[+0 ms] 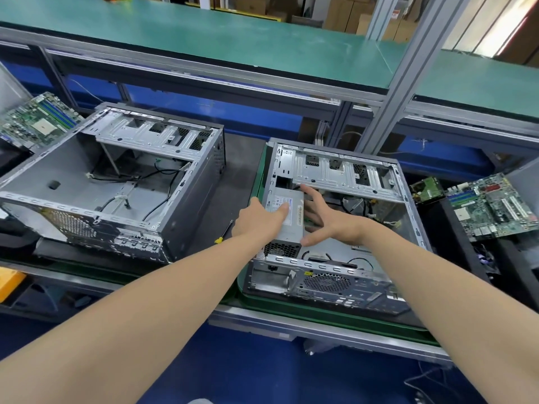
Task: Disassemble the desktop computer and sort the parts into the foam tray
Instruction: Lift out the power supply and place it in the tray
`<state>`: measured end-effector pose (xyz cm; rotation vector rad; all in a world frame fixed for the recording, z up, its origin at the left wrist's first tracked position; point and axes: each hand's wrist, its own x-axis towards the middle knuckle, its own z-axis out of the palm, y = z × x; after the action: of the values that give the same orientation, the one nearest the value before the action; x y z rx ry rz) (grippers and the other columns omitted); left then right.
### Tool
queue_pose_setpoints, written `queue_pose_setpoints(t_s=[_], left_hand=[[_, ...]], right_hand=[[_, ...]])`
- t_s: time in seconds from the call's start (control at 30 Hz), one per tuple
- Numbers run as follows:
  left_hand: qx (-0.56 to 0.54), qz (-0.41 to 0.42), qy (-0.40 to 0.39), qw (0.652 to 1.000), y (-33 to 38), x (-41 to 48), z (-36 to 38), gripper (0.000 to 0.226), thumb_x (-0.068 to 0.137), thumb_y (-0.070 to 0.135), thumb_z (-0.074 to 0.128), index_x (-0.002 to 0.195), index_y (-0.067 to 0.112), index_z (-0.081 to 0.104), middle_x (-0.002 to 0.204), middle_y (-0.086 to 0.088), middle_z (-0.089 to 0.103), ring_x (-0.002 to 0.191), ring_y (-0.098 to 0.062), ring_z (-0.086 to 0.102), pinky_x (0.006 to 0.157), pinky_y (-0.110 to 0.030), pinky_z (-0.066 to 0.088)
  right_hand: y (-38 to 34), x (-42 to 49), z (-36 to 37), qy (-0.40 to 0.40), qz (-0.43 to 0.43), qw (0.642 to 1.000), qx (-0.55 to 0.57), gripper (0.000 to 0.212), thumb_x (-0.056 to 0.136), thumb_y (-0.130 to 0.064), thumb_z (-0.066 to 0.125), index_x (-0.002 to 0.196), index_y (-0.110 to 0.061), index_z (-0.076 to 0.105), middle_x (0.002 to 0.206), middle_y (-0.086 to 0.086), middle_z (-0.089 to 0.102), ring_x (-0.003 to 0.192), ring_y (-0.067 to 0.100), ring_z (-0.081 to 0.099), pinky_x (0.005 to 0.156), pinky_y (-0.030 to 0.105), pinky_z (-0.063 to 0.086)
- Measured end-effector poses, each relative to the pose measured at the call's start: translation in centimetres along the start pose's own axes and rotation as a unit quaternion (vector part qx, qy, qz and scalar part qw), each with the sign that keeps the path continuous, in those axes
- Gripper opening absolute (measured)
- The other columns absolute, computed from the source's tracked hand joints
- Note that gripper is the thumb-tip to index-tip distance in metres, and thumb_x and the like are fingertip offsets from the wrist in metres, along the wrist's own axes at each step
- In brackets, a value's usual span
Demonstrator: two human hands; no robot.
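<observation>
**Both hands on the power supply**

Left hand (259, 217) lies flat on the power supply (287, 220), right hand (323, 221) cups its side, grip loose, likely to work it free. It sits in the open case (335, 275); beyond it, the drive cage (344, 176).

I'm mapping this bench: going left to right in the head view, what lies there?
Green motherboard → emptied grey metal case → yellow-handled screwdriver → grey case being stripped → second green motherboard.

Single head view: looks forward, down over workbench (221, 176) (wide-angle), close above open computer case (335, 269).
</observation>
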<state>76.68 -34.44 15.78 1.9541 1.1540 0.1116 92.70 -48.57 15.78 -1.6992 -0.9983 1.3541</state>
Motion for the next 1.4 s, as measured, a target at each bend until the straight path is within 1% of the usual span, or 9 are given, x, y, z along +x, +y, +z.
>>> queue_pose_setpoints(t_s=[0.17, 0.3, 0.4, 0.5, 0.6, 0.83, 1.1, 1.27, 1.4], left_hand=[[0.163, 0.187, 0.059, 0.967, 0.8, 0.0, 0.5, 0.067, 0.102, 0.048, 0.041, 0.16, 0.037, 0.008, 0.166, -0.012, 0.019, 0.13, -0.04, 0.05, 0.098, -0.052, 0.046], [0.207, 0.16, 0.019, 0.965, 0.7, 0.6, 1.0, 0.057, 0.106, 0.046, 0.027, 0.16, 0.042, 0.011, 0.17, -0.011, 0.005, 0.142, -0.043, 0.035, 0.105, -0.054, 0.041], [0.218, 0.162, 0.027, 0.962, 0.7, 0.7, 1.1, 0.056, 0.106, 0.046, 0.025, 0.161, 0.042, 0.01, 0.17, -0.012, 0.006, 0.143, -0.043, 0.033, 0.106, -0.055, 0.04], [0.212, 0.159, 0.027, 0.964, 0.7, 0.6, 1.0, 0.055, 0.106, 0.047, 0.025, 0.16, 0.044, 0.011, 0.169, -0.014, 0.009, 0.141, -0.044, 0.035, 0.105, -0.054, 0.04], [0.205, 0.159, 0.029, 0.965, 0.7, 0.5, 0.9, 0.055, 0.106, 0.048, 0.026, 0.159, 0.047, 0.012, 0.168, -0.014, 0.011, 0.14, -0.043, 0.037, 0.104, -0.054, 0.04], [0.169, 0.155, 0.027, 0.973, 0.6, 0.6, 0.7, 0.054, 0.106, 0.049, 0.026, 0.158, 0.049, 0.014, 0.162, -0.014, 0.021, 0.133, -0.04, 0.044, 0.101, -0.052, 0.042], [0.158, 0.167, 0.028, 0.973, 0.3, 0.9, 0.9, 0.054, 0.104, 0.047, 0.031, 0.157, 0.045, 0.018, 0.151, -0.011, 0.032, 0.12, -0.036, 0.052, 0.094, -0.049, 0.046], [0.139, 0.159, 0.024, 0.977, 0.4, 1.0, 0.9, 0.064, 0.102, 0.05, 0.035, 0.159, 0.043, 0.007, 0.149, -0.01, 0.036, 0.115, -0.035, 0.056, 0.092, -0.049, 0.049], [0.14, 0.15, 0.027, 0.978, 0.3, 1.0, 1.0, 0.08, 0.097, 0.062, 0.038, 0.161, 0.038, -0.005, 0.149, -0.011, 0.037, 0.119, -0.037, 0.056, 0.091, -0.049, 0.048]], right_hand=[[0.9, 0.5, 0.2, 0.006, -0.011, 0.996, -0.084, 0.152, 0.062, -0.032, 0.106, 0.149, -0.075, -0.011, 0.175, -0.011, -0.006, 0.161, 0.012, 0.006, 0.129, 0.05, 0.016], [1.7, 1.5, 2.0, 0.063, -0.069, 0.975, -0.204, 0.158, 0.061, -0.037, 0.104, 0.153, -0.064, -0.022, 0.167, -0.027, -0.019, 0.161, 0.01, -0.003, 0.13, 0.046, 0.01], [2.1, 2.1, 3.2, 0.099, -0.1, 0.955, -0.26, 0.155, 0.061, -0.033, 0.099, 0.156, -0.053, -0.022, 0.159, -0.034, -0.014, 0.159, 0.01, -0.004, 0.129, 0.041, 0.01], [2.1, 2.1, 3.1, 0.12, -0.108, 0.951, -0.263, 0.146, 0.056, -0.032, 0.095, 0.162, -0.039, -0.005, 0.166, -0.013, 0.002, 0.157, 0.014, 0.009, 0.128, 0.039, 0.02], [1.7, 2.0, 3.0, 0.122, -0.111, 0.951, -0.263, 0.145, 0.054, -0.028, 0.094, 0.164, -0.037, -0.001, 0.166, -0.007, 0.008, 0.154, 0.016, 0.016, 0.125, 0.038, 0.026], [1.2, 2.0, 2.3, 0.115, -0.106, 0.949, -0.273, 0.142, 0.051, -0.033, 0.093, 0.159, -0.052, 0.003, 0.156, -0.003, 0.023, 0.144, 0.021, 0.032, 0.117, 0.039, 0.037], [1.4, 1.6, 1.9, 0.103, -0.114, 0.937, -0.313, 0.143, 0.049, -0.04, 0.095, 0.151, -0.066, -0.001, 0.153, -0.013, 0.021, 0.144, 0.021, 0.036, 0.116, 0.046, 0.04], [1.5, 1.0, 2.3, 0.12, -0.115, 0.927, -0.337, 0.139, 0.051, -0.049, 0.094, 0.145, -0.072, -0.006, 0.148, -0.013, 0.02, 0.133, 0.029, 0.05, 0.109, 0.054, 0.049], [1.9, 0.4, 2.0, 0.132, -0.114, 0.926, -0.335, 0.136, 0.051, -0.057, 0.092, 0.145, -0.072, -0.006, 0.151, -0.011, 0.022, 0.135, 0.027, 0.049, 0.109, 0.05, 0.048]])
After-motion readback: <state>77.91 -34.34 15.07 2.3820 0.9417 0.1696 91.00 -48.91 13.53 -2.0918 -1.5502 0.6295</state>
